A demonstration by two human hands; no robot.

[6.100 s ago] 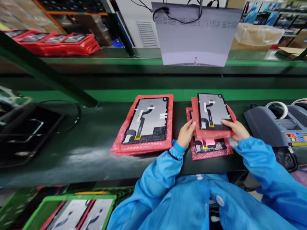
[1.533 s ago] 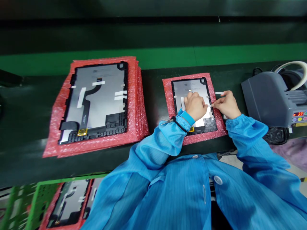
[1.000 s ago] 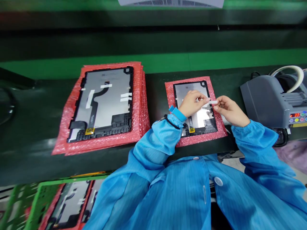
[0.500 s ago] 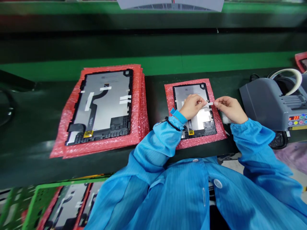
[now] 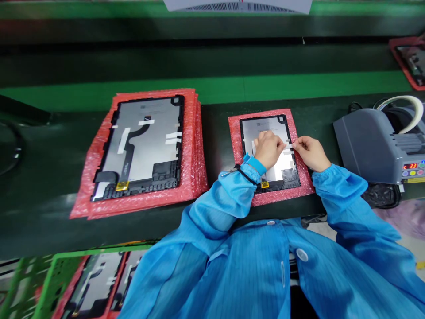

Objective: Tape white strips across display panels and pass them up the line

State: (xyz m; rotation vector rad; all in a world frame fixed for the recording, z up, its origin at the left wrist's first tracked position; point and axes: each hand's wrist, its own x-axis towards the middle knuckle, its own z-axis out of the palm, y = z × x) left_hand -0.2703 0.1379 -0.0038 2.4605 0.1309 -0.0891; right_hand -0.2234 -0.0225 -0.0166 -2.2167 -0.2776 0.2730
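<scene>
I have a tablet screen (image 5: 264,126) in front of me. It has a black edge and a silver back, and it lies flat on a pink bubble pad (image 5: 236,141) on the dark surface (image 5: 212,133).

My left hand (image 5: 269,149) is over the middle of the tablet screen, with its fingers curled down. A blue wrist strap (image 5: 255,165) is around that wrist. I cannot tell if this hand is holding anything.

My right hand (image 5: 310,153) is just to the right of my left hand, at the right edge of the tablet screen. Its fingers are pinched narrow on a strip of white tape (image 5: 289,145), and the strip lies between my two hands.

To the left of the tablet screen is a stack of pink bubble pads (image 5: 199,155) with a bigger-looking screen (image 5: 142,146) on top. To the right is a gray tape machine (image 5: 365,141) with red numbers on its front. Behind it, far off, is one more pink pad (image 5: 410,60). Below the tablet screen, past the edge of the surface, is a green crate (image 5: 66,277) with more screens in it.
</scene>
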